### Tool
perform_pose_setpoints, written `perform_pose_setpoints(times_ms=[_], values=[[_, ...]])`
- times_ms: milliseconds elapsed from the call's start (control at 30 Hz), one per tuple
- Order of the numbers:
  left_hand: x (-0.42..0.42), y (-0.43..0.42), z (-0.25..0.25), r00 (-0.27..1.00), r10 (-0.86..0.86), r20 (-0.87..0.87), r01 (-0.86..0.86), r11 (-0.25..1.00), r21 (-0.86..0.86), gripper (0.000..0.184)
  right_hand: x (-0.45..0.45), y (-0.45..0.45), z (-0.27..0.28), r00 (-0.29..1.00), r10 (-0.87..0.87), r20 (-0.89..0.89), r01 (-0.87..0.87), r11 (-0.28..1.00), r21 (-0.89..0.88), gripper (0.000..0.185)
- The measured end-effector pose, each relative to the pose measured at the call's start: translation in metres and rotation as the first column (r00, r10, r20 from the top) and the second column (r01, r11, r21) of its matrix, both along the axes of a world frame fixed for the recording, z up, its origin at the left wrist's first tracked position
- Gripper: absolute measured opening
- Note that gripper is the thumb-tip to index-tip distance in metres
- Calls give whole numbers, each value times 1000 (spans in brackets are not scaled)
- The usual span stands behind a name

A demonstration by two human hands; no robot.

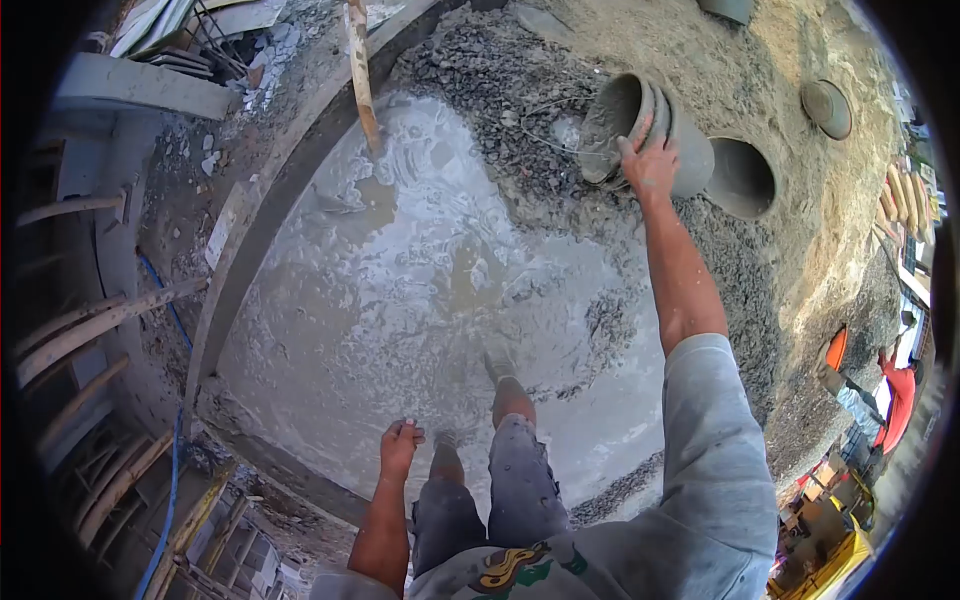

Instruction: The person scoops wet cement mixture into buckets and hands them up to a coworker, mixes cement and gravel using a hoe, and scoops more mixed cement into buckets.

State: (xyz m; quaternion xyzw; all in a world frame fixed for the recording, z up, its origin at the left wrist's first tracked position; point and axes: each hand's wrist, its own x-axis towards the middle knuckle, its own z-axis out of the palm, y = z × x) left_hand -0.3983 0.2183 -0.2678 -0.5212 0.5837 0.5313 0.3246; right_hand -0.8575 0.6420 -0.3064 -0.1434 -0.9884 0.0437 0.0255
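My right hand (pixel 650 165) reaches far forward, its fingers over the rims of a stack of nested grey buckets (pixel 692 150) lying tilted on the gravelly mix. The front bucket (pixel 612 115) has its mouth turned left, with a thin wire handle at its side. My left hand (pixel 402 442) hangs low over the wet cement (pixel 330 320), its fingers curled in and nothing visible in them. Both of my legs (pixel 515 405) stand in the grey slurry.
Another bucket (pixel 742 178) lies beside the stack; one more bucket (pixel 827 108) sits farther right. A wooden pole (pixel 362 75) stands in the slurry. A concrete edge (pixel 245 215) curves along the left. Another person in red (pixel 898 400) is at the far right.
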Motion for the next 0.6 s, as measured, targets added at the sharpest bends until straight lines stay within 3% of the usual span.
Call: perform_pose_setpoints(times_ms=[33,67,133,167,233,300,367,433,533,600], values=[[-12,10,-12,1000,-4,-3,4,1000,18,32,-33,12,-16,990,-95,106,84,991,101,82],[-24,21,-24,1000,-2,-9,3,999,36,32,-63,27,-40,960,-246,137,239,969,66,83],[-45,42,-36,999,19,-27,-17,998,67,33,-82,41,-52,896,-294,334,261,955,140,85],[-52,48,-39,999,28,-39,-25,997,74,34,-70,30,-48,857,-505,104,515,839,-174,83],[-56,54,-40,998,49,-26,-47,995,83,34,-65,78,-108,929,-364,68,362,931,35,76],[-57,59,-38,997,67,-37,-63,992,109,36,-44,106,-112,951,-309,6,307,947,97,74],[-65,56,-24,999,-6,-42,10,995,100,35,-5,121,-81,966,-239,-99,239,971,-12,71],[-63,42,-7,997,-58,-44,62,994,88,37,41,120,-37,949,-287,-132,248,935,-252,71],[-85,29,-5,995,-84,-50,88,992,85,47,105,79,38,965,-221,-145,174,944,-282,72],[-112,36,-16,999,-39,7,37,987,157,61,148,65,55,961,-251,-115,203,926,-319,69]])
